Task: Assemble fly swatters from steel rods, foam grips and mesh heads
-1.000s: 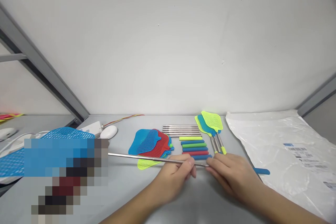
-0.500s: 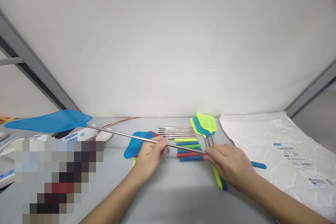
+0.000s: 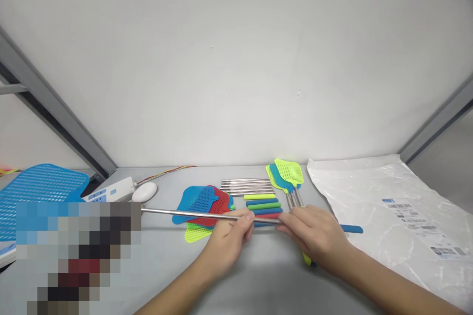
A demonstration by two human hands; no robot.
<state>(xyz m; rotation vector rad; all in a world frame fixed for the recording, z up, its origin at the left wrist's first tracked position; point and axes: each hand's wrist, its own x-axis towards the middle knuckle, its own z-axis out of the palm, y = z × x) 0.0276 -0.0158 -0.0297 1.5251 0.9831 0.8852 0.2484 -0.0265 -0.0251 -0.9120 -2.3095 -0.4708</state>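
Right now, the left hand (image 3: 231,237) pinches the swatter (image 3: 199,214) by its rod (image 3: 166,212), the right hand (image 3: 317,234) closed round its blue handle (image 3: 352,229). It hangs above the counter (image 3: 258,280), near loose heads (image 3: 191,202) and grips (image 3: 263,205).

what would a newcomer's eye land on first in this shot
Probably the long metal rod stretched across the middle, gripped by the left hand, with a blue handle sticking out beyond the right hand. Next, the big blue mesh head at the far left, partly covered by pixelation, and the colourful pile of mesh heads behind the rod. The shiny white plastic mailer on the right also stands out.
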